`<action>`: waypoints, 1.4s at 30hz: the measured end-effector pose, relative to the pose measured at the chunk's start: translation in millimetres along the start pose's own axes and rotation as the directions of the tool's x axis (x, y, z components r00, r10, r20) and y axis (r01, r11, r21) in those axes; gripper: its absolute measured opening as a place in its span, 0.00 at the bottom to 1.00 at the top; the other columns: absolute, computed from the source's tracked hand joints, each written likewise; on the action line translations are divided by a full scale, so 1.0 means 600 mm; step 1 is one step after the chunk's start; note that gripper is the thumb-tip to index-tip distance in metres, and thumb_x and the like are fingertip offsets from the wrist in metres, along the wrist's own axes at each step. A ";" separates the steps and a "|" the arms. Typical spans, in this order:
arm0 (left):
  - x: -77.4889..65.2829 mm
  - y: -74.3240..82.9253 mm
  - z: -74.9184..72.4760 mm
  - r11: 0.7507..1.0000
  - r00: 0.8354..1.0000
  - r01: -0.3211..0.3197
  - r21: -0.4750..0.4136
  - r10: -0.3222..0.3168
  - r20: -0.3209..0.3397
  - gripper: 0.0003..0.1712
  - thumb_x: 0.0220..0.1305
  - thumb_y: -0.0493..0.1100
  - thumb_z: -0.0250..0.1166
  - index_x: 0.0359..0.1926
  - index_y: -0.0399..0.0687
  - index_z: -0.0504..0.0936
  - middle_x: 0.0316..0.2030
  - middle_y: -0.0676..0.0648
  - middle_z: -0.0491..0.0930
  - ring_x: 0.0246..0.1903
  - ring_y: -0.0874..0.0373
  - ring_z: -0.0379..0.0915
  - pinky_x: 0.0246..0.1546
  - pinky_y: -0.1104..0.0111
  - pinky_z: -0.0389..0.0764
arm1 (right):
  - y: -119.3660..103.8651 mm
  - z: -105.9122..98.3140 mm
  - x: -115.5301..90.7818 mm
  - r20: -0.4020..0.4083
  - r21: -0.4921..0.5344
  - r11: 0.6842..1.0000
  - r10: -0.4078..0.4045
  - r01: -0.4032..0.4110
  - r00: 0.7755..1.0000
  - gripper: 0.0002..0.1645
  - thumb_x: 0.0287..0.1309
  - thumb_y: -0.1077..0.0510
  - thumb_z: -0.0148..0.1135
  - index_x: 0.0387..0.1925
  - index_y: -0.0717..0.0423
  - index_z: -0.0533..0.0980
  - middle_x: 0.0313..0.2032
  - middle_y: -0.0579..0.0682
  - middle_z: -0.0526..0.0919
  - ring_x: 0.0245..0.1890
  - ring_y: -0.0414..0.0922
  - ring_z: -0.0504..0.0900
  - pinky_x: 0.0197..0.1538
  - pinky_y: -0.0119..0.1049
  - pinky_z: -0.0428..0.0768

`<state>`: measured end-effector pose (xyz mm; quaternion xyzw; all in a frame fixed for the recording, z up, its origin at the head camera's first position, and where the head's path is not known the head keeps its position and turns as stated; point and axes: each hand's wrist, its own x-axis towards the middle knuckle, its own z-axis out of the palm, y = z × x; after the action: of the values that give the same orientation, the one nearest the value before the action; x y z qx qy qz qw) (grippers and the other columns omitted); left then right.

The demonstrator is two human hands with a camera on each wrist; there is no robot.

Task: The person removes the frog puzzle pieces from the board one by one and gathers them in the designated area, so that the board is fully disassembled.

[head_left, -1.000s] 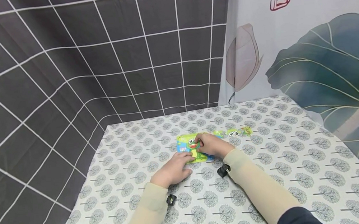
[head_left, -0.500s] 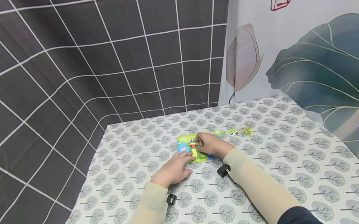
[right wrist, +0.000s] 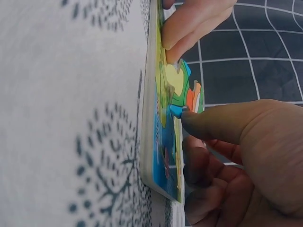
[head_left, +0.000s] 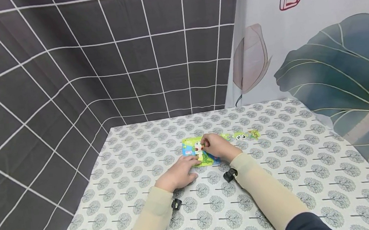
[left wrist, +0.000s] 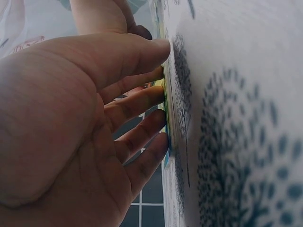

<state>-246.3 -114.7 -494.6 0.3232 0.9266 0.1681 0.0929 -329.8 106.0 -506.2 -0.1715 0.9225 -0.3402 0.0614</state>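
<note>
A frog jigsaw board [head_left: 187, 146] lies on the patterned cloth, its picture bright green, yellow and blue. My left hand [head_left: 178, 173] rests straight fingertips on its near left part; in the left wrist view, the left hand's [left wrist: 71, 123] fingers extend to the board's edge [left wrist: 169, 127]. My right hand [head_left: 218, 147] is over the board's right side. In the right wrist view, the right hand [right wrist: 236, 156] pinches a green, blue and orange puzzle piece [right wrist: 179, 90] between thumb and finger, tilted up from the board [right wrist: 163, 146]. A pale patch shows where the piece is raised.
Right of the board lie a loose puzzle piece with frog eyes [head_left: 240, 137] and another green-yellow piece [head_left: 254, 134]. The tree-print cloth [head_left: 210, 208] covers the table. A dark grid curtain [head_left: 165, 50] hangs behind it, and a leaf-print curtain [head_left: 339, 63] at the right.
My right fingers have lifted and tilted a piece of the frog picture, covering the eyes and then exposing a pale area. My left hand has stayed in place on the board.
</note>
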 end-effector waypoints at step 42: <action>0.002 -0.003 0.004 1.000 1.000 -0.007 0.002 0.007 -0.016 0.28 0.72 0.45 0.67 0.71 0.51 0.77 0.75 0.50 0.68 0.75 0.50 0.60 0.77 0.56 0.61 | -0.005 -0.005 0.000 -0.093 -0.098 0.995 0.014 -0.023 0.996 0.06 0.62 0.56 0.74 0.35 0.49 0.82 0.30 0.43 0.82 0.28 0.41 0.78 0.36 0.38 0.79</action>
<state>-247.8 -114.6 -497.8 0.3253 0.9263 0.1701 0.0847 -329.5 105.8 -502.2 -0.1501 0.9416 -0.3011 0.0132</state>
